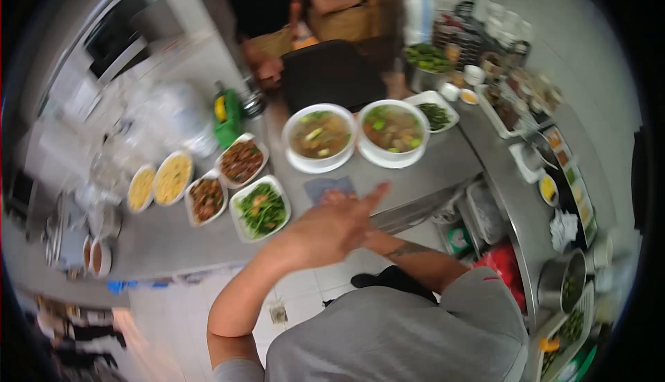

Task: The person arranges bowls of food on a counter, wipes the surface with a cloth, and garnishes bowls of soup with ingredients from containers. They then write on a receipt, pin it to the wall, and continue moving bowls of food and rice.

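My left hand is blurred above the counter's front edge, its index finger stretched out to the right. It crosses over my right hand, which is mostly hidden. The visible part of my right hand touches a blue-grey cloth on the counter; its grip is unclear. Just beyond are two white bowls of soup, one on the left and one on the right. Left of my hands sit a tray of leafy greens and two trays of brown food, one farther back and one nearer.
Two oval dishes of yellow food and clear plastic bags occupy the left counter. Two people are behind a black chair. Along the right stand ingredient containers and a metal pot.
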Action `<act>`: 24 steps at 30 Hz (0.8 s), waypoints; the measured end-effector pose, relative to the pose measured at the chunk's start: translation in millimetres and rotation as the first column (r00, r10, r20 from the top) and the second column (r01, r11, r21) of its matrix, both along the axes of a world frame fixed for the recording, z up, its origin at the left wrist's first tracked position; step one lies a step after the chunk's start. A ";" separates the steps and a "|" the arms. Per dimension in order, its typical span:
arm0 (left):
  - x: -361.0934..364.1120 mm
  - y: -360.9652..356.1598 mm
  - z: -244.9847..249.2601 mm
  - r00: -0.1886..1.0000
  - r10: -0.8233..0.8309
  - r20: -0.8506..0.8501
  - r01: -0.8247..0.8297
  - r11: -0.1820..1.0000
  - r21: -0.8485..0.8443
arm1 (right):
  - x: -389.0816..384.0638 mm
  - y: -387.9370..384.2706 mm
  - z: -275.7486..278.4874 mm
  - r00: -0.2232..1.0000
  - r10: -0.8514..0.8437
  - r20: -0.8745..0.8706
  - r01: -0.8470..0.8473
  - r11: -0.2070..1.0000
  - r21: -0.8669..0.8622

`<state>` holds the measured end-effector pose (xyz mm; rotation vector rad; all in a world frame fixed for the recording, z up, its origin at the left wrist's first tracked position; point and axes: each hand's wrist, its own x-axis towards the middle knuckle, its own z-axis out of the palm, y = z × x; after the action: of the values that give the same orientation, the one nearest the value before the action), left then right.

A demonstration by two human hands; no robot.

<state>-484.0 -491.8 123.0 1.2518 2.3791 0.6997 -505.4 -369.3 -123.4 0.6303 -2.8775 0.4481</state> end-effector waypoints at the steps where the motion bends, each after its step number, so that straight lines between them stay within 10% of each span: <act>1: 4.2 27.1 1.9 0.984 -0.149 -0.101 0.153 0.988 0.036 | 1.4 -2.3 -2.9 1.000 -0.022 0.005 0.022 1.000 -0.002; 5: 17.4 107.5 51.0 0.862 -0.505 -0.049 0.502 0.833 0.232 | -0.8 -2.9 -24.5 0.994 0.012 -0.112 -0.025 0.994 -0.109; 11: 11.8 106.7 10.4 0.849 -0.510 -0.138 0.527 0.803 0.278 | -6.4 -13.9 -26.7 0.998 0.020 -0.057 -0.026 0.995 -0.098; 15: 7.6 70.7 -62.7 0.901 -0.432 -0.044 0.428 0.901 -0.074 | -13.7 -15.8 -12.1 1.000 0.021 -0.014 -0.022 1.000 -0.019; 24: 41.9 -39.1 -156.0 0.932 0.272 0.240 -0.282 0.959 0.010 | -51.3 -49.4 -13.0 0.984 0.174 -0.036 -0.173 0.984 0.034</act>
<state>-442.2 -531.0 -33.0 0.7999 2.3703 0.9347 -556.7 -418.7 -136.4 0.8894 -2.8099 0.4104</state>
